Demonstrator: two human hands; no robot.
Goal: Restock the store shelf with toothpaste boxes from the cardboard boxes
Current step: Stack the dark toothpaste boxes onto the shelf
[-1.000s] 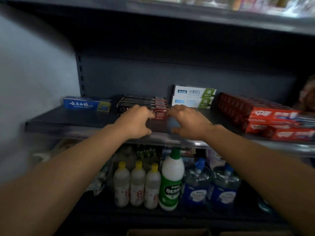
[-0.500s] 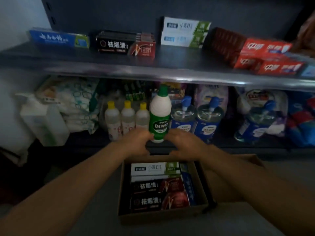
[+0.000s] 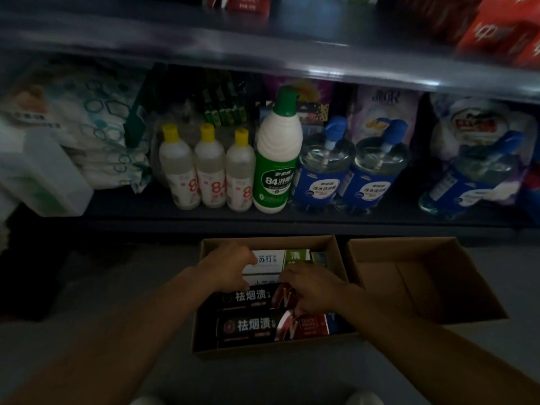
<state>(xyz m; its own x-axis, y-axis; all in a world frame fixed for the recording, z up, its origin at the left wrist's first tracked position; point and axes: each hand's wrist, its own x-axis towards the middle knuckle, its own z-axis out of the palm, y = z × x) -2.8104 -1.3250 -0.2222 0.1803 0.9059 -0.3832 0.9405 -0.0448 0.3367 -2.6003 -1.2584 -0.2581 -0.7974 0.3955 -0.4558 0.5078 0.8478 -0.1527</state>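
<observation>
Both hands are being lowered into the full cardboard box (image 3: 201, 340) on the floor, prob. to lift the next toothpaste box. Left hand (image 3: 226, 266), fingers curled, is being closed round the white-green toothpaste box (image 3: 270, 260) at the box's far edge. Right hand (image 3: 311, 289) is being laid over the black toothpaste box (image 3: 251, 296) w/ bent fingers; whether it's gripping can't be told. An empty cardboard box (image 3: 423, 276) is sitting just beside, to the right. Bleach bottles (image 3: 210, 168) are being kept on the lower shelf, and the upper shelf edge (image 3: 263, 51) overhangs the way up.
</observation>
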